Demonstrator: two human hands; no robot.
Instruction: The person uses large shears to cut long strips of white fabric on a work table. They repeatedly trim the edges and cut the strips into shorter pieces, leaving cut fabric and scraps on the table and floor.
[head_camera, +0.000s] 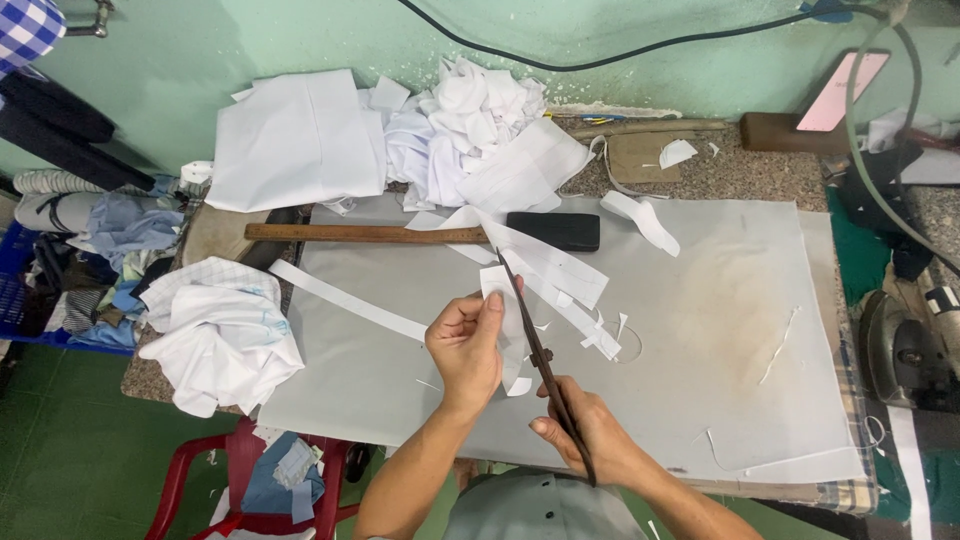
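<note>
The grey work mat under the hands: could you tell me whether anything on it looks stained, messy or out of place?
Yes. The grey work mat has a brownish stain on its right half, like a scorch or rust mark. White fabric offcuts lie scattered around the scissors held in the right hand.

Both forearms enter from the lower edge of the head view, bare, and converge over the near edge of the table (700, 330).

Left hand (466, 345): raised, wrist nearly straight, back of the hand toward the camera. Fingers curl inward; thumb and fingertips pinch a small white piece (497, 290) at the top of the hand.

Right hand (585, 430): lower and nearer the body, just right of the left wrist. Fingers close around the handles of the scissors (540, 355); thumb lies on the left side. The blades point up and away, passing beside the left fingers.
</note>
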